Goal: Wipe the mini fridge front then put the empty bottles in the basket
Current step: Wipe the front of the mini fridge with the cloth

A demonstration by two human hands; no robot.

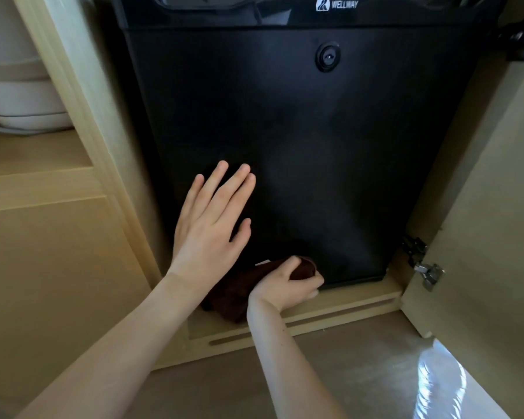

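A black mini fridge (300, 131) fills the cabinet bay, with a round lock (328, 57) high on its door and a white logo at the top. My left hand (212, 216) lies flat and spread against the lower left of the door. My right hand (288, 284) grips a dark brown cloth (233, 293) and presses it on the door's bottom edge. No bottles or basket are in view.
The pale wooden cabinet door (481, 222) stands open at the right, its metal hinge (427, 272) near the fridge's lower corner. A wooden plinth (330, 313) runs under the fridge. A white appliance (18, 95) sits on the shelf at upper left.
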